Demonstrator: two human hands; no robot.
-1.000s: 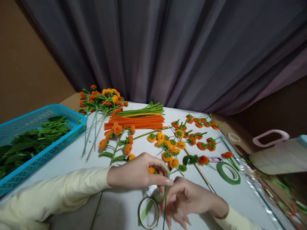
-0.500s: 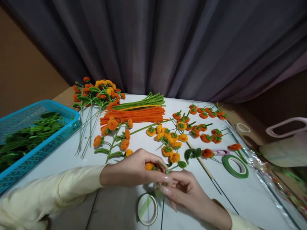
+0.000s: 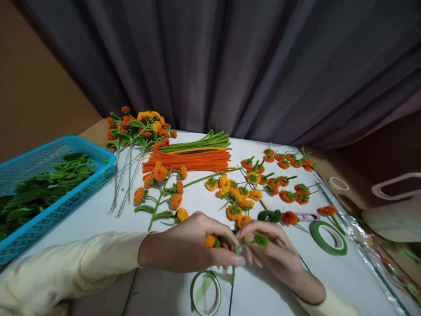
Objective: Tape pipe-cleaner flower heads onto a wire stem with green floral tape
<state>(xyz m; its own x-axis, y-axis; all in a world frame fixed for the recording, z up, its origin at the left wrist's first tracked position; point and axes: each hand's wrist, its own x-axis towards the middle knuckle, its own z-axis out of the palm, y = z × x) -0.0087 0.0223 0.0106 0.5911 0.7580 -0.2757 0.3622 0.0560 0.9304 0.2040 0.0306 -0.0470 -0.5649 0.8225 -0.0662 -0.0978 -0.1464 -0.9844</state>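
My left hand [image 3: 187,243] pinches a green fuzzy flower stem [image 3: 233,274] between thumb and fingers. A small yellow-orange flower [image 3: 210,240] shows between its fingers. A round green leaf [image 3: 261,239] on a short stalk sticks out to the right, in front of my right hand [image 3: 278,252]. The fingers of that hand are loosely bent and apart, close to the stem top; part of them is hidden behind the leaf. Just below my left hand, a nearly used-up roll of pale green tape [image 3: 215,303] is on the white tabletop [image 3: 164,285].
A blue basket [image 3: 110,169] of green leaves stands left. Orange pipe cleaners [image 3: 187,160] and green ones [image 3: 200,142] lie at the back. A finished flower spray [image 3: 158,199] is beyond my left hand. Orange flower heads [image 3: 287,196] and a green tape roll [image 3: 329,238] lie right.
My right hand has let go of the lower stem and moved up beside the leaf, its fingers spreading. My left hand still holds the stem. The whole view has shifted slightly.
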